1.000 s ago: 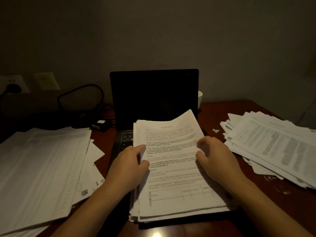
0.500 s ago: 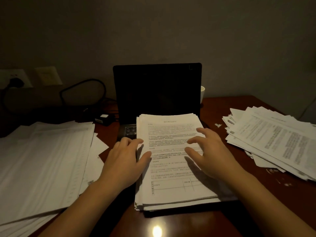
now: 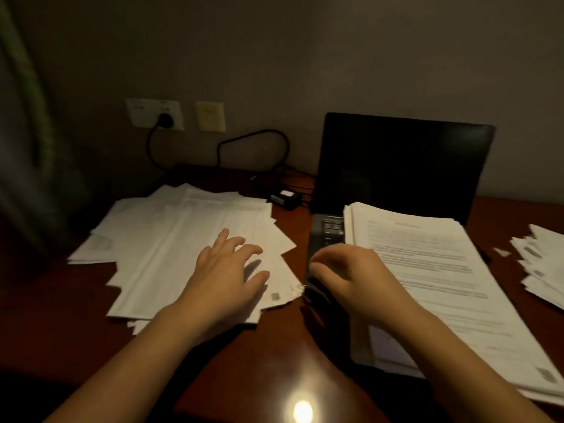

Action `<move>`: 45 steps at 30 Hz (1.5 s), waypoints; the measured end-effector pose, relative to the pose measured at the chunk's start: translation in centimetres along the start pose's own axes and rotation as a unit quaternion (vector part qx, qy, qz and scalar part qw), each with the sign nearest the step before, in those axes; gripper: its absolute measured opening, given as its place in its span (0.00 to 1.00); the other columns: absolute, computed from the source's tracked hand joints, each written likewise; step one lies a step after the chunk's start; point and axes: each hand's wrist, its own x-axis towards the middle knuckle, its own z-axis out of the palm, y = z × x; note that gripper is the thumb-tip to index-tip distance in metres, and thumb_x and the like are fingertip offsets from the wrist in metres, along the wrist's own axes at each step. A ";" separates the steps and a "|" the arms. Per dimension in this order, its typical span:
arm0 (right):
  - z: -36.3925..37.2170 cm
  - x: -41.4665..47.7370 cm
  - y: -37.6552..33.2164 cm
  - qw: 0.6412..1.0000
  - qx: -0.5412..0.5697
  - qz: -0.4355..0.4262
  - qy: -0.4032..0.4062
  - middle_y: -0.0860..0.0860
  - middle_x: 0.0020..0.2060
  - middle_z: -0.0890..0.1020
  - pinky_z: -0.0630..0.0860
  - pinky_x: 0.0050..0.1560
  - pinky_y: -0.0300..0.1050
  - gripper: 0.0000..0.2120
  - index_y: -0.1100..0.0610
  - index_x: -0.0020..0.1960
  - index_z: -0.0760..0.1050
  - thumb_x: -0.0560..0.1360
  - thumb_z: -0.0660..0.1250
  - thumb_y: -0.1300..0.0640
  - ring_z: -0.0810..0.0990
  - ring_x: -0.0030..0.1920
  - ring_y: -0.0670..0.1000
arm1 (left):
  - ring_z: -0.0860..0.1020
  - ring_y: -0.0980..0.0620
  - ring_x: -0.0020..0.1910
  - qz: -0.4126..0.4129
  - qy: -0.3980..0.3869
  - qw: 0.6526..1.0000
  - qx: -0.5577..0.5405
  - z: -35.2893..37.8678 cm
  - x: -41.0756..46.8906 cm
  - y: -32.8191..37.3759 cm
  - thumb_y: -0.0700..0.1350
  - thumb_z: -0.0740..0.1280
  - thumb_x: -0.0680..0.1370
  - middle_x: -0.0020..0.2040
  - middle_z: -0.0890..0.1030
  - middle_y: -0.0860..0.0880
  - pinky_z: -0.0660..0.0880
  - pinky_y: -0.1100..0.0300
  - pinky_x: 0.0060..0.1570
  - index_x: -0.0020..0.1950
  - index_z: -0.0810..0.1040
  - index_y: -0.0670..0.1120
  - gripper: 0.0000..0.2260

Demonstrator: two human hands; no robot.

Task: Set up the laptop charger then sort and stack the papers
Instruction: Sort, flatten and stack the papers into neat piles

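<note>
Dim desk [image 3: 276, 349], left hand [image 3: 227, 271] spread over papers [image 3: 183, 233], right hand [image 3: 346, 277] loosely curled, empty, print unreadable

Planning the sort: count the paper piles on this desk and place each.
3. A fanned pile at left, under the left hand; a neat stack on the laptop keyboard; a loose pile at the right edge, partly cut off. More may lie out of view.

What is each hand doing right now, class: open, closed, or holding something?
Left hand: open, fingers spread over the left paper pile.
Right hand: open, fingers loosely curled above the laptop, holding nothing visible.
</note>
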 end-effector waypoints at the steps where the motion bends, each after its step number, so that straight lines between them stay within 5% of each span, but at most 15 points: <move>1: 0.7 0.5 -0.7 1.000 0.021 0.001 -0.017 0.38 0.49 0.82 0.74 0.50 0.32 0.09 0.47 0.57 0.82 0.80 0.66 0.49 0.80 0.49 0.39 | 0.44 0.51 0.81 -0.008 -0.002 1.000 0.006 -0.5 -0.1 -1.4 0.62 0.58 0.81 0.81 0.56 0.55 0.47 0.46 0.77 0.75 0.64 0.61 0.23; 7: 4.2 2.9 -3.6 0.957 0.242 0.123 -0.098 0.52 0.45 0.86 0.85 0.49 0.49 0.08 0.55 0.58 0.80 0.80 0.68 0.56 0.87 0.42 0.50 | 0.44 0.52 0.81 -0.022 -0.068 0.997 0.041 -2.3 -0.1 -9.7 0.69 0.54 0.79 0.82 0.52 0.56 0.42 0.44 0.78 0.79 0.56 0.63 0.29; 11: 5.7 3.9 -4.7 0.950 0.229 0.176 -0.120 0.54 0.47 0.84 0.85 0.42 0.46 0.16 0.51 0.65 0.72 0.78 0.71 0.55 0.86 0.41 0.54 | 0.41 0.53 0.81 -0.056 -0.043 0.997 0.033 -0.6 -1.2 -10.7 0.69 0.48 0.80 0.82 0.45 0.57 0.36 0.43 0.77 0.81 0.49 0.62 0.30; 15: 6.4 4.5 -5.8 0.934 0.263 0.189 -0.149 0.56 0.47 0.82 0.84 0.39 0.45 0.21 0.49 0.66 0.72 0.76 0.73 0.58 0.86 0.43 0.55 | 0.42 0.51 0.81 -0.086 0.002 0.996 0.017 0.2 -1.7 -9.9 0.65 0.49 0.82 0.82 0.49 0.55 0.37 0.43 0.78 0.81 0.53 0.59 0.28; 19: 7.2 4.3 -5.9 0.922 0.304 0.162 -0.177 0.54 0.35 0.83 0.83 0.38 0.43 0.28 0.44 0.70 0.69 0.75 0.73 0.63 0.85 0.36 0.49 | 0.65 0.63 0.73 0.011 0.067 0.987 -0.146 -0.3 -2.7 -9.8 0.51 0.63 0.83 0.71 0.75 0.59 0.59 0.60 0.76 0.69 0.78 0.57 0.14; 24: 8.4 3.9 -5.9 0.937 0.300 0.131 -0.126 0.49 0.32 0.84 0.79 0.33 0.36 0.34 0.42 0.75 0.63 0.75 0.73 0.59 0.85 0.34 0.46 | 0.64 0.81 0.63 0.083 -0.015 0.976 -0.201 -1.2 -3.9 -9.5 0.63 0.73 0.71 0.64 0.72 0.72 0.59 0.82 0.60 0.69 0.75 0.62 0.27; 29: 9.2 3.7 -5.7 0.946 0.284 0.127 -0.088 0.52 0.35 0.85 0.79 0.32 0.35 0.35 0.42 0.77 0.60 0.76 0.73 0.54 0.86 0.37 0.48 | 0.77 0.69 0.58 0.030 0.006 0.944 -0.329 -1.5 -4.0 -9.7 0.51 0.78 0.71 0.57 0.82 0.66 0.74 0.71 0.58 0.64 0.78 0.65 0.24; 35: 7.0 3.6 -4.6 0.914 0.333 0.147 -0.177 0.55 0.43 0.87 0.82 0.51 0.47 0.37 0.38 0.76 0.59 0.76 0.72 0.62 0.87 0.47 0.53 | 0.79 0.62 0.57 0.004 0.039 0.920 -0.391 -1.5 -3.9 -10.0 0.42 0.70 0.78 0.54 0.82 0.61 0.77 0.68 0.57 0.66 0.75 0.65 0.23; 42: 7.9 3.7 -4.6 0.937 0.301 0.115 -0.133 0.54 0.34 0.85 0.80 0.43 0.34 0.38 0.39 0.76 0.59 0.75 0.74 0.58 0.86 0.39 0.51 | 0.81 0.61 0.55 0.020 0.095 0.909 -0.406 -1.6 -4.0 -9.8 0.40 0.70 0.78 0.58 0.78 0.70 0.76 0.71 0.53 0.71 0.62 0.76 0.36; 45: 8.3 3.7 -4.7 0.937 0.313 0.116 -0.104 0.54 0.31 0.83 0.75 0.39 0.27 0.37 0.41 0.76 0.60 0.74 0.74 0.56 0.85 0.39 0.52 | 0.78 0.61 0.37 0.053 0.119 0.921 -0.367 -1.5 -4.0 -9.5 0.34 0.64 0.81 0.49 0.78 0.71 0.73 0.73 0.36 0.73 0.65 0.71 0.34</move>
